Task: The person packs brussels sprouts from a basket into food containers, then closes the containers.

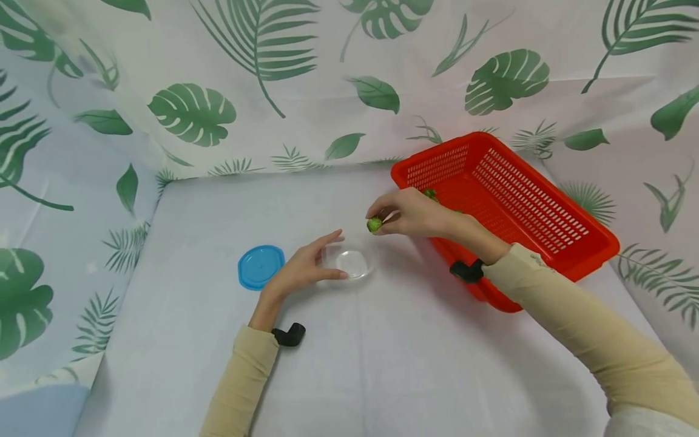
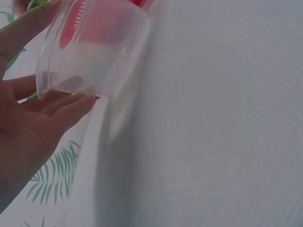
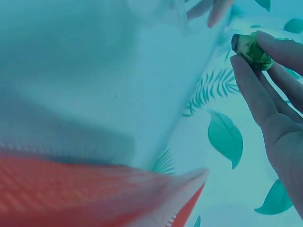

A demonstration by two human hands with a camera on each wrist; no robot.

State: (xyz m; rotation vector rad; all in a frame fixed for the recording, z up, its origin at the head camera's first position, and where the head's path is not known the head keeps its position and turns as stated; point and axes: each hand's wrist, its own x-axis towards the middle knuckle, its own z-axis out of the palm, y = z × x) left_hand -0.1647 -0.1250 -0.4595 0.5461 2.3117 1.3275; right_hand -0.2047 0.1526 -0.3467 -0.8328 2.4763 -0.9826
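My left hand (image 1: 299,268) holds a clear plastic container (image 1: 352,264) around its sides, thumb and fingers on opposite sides. In the left wrist view the container (image 2: 97,56) looks see-through, and the red basket shows through its wall. Just above and to the right of the container, my right hand (image 1: 411,213) pinches a small green Brussels sprout (image 1: 374,224) between thumb and fingertips. The pale cut stem of the sprout (image 3: 254,51) shows in the right wrist view. A blue lid (image 1: 261,267) lies flat on the table, left of the left hand.
A red perforated basket (image 1: 530,200) stands on the right, beneath the right forearm. More green sprouts (image 1: 431,194) show inside it, partly hidden by the right arm. A white cloth (image 1: 349,364) covers the table, and leaf-printed cloth (image 1: 306,127) rises behind and at the sides.
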